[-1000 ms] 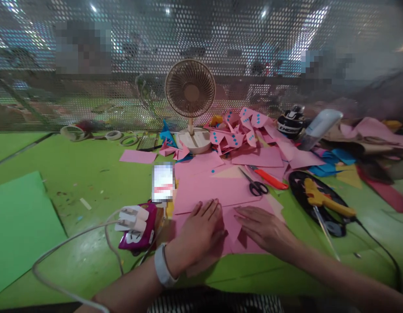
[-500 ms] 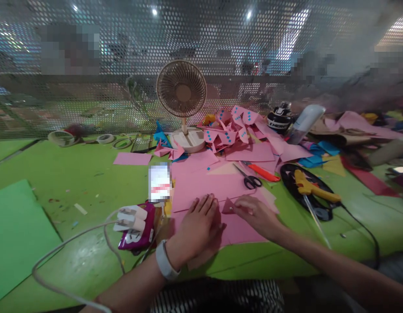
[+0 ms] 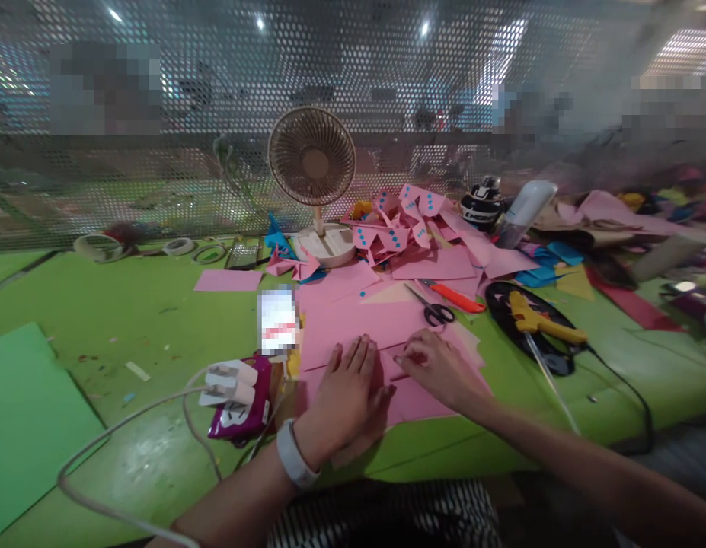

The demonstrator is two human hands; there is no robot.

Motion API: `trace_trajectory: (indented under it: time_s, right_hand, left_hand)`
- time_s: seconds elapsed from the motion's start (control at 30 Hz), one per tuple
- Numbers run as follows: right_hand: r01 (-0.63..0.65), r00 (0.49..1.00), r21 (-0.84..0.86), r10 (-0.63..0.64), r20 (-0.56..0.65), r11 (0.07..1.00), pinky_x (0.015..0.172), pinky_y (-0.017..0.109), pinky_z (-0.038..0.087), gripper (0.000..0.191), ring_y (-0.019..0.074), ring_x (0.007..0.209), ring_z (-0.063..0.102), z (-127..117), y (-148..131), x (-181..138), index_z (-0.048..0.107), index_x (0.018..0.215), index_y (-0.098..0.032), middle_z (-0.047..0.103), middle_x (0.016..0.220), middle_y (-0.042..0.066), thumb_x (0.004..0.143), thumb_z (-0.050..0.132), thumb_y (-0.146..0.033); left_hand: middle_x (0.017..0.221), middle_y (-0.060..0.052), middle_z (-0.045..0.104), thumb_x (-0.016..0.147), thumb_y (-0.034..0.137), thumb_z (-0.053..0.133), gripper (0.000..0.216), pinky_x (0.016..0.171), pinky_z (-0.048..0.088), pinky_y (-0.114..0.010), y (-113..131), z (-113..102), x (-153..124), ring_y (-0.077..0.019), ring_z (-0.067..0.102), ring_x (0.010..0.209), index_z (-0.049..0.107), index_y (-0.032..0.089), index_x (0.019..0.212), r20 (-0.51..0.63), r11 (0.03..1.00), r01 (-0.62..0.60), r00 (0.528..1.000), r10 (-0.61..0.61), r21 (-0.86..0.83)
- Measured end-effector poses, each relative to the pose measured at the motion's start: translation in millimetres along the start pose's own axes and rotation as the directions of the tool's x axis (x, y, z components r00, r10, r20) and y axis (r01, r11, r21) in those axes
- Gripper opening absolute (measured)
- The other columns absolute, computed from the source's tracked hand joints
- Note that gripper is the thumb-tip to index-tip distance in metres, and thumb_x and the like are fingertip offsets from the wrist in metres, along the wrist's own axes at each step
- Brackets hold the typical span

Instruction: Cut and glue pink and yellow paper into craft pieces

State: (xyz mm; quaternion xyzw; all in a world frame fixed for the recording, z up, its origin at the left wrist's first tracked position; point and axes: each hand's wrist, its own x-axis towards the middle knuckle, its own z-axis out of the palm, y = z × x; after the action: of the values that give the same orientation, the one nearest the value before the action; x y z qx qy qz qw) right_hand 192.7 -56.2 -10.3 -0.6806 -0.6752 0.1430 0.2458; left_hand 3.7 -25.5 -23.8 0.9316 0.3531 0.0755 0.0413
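Observation:
Flat on a pink sheet of paper (image 3: 422,402) lies my left hand (image 3: 348,392), its fingers stretched forward and its thumb out to the right. My right hand (image 3: 436,367) is just to the right, thumb and fingertips pinched at a folded edge of the pink paper. Part of that fold is hidden under the fingers. More pink sheets (image 3: 341,323) lie beneath and beyond both hands. Black-handled scissors (image 3: 440,313) and a knife with an orange-red handle (image 3: 458,297) rest on the paper past my right hand.
A yellow glue gun (image 3: 544,327) lies on a black tray (image 3: 495,304) at the right. Behind are a fan (image 3: 312,160), pink paper shapes (image 3: 381,237) and a black bottle (image 3: 481,205). At the left are a phone (image 3: 277,320), a purple pack (image 3: 238,422) and white chargers (image 3: 230,383) with cables.
My right hand has shifted slightly left and bent over the raised pink flap, which now lies lower. My left hand stays flat. The whole view has moved a little.

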Motion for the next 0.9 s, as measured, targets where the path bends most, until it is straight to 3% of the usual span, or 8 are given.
trace_trajectory:
  time_s: [0.43, 0.6, 0.9]
  right_hand:
    - [0.071, 0.997, -0.085, -0.074, -0.029, 0.994, 0.066, 0.027, 0.039, 0.023, 0.0144, 0.073, 0.055, 9, 1, 14, 0.057, 0.060, -0.021, 0.058, 0.074, 0.001, 0.081, 0.054, -0.027]
    - [0.026, 0.999, -0.087, -0.028, -0.018, 0.996, 0.063, 0.027, 0.037, 0.025, 0.0145, 0.072, 0.054, 7, -3, 16, 0.054, 0.059, -0.020, 0.058, 0.074, 0.001, 0.082, 0.052, -0.028]
    - [0.061, 0.998, -0.120, -0.064, -0.029, 0.991, 0.068, 0.029, 0.037, 0.024, 0.0155, 0.075, 0.053, 12, 0, 17, 0.054, 0.061, -0.020, 0.058, 0.075, 0.001, 0.084, 0.050, -0.028]
  left_hand:
    - [0.144, -0.017, 0.028, 0.089, 0.052, 0.029, 0.066, 0.107, 0.018, -0.052, -2, -1, -1, -0.0292, 0.021, 0.134, 0.023, 0.009, 0.139, 0.014, 1.000, -0.014, 1.000, 0.014, 0.002]
    - [0.145, -0.017, 0.025, 0.090, 0.053, 0.027, 0.065, 0.106, 0.017, -0.053, -2, 1, -2, -0.0299, 0.019, 0.134, 0.021, 0.012, 0.140, 0.015, 1.000, -0.026, 1.000, 0.026, -0.010]
    - [0.147, -0.018, 0.018, 0.084, 0.064, 0.027, 0.074, 0.104, 0.015, -0.058, -4, -2, -4, -0.0347, 0.015, 0.135, 0.017, 0.019, 0.142, 0.041, 0.997, -0.072, 0.996, 0.074, -0.042]
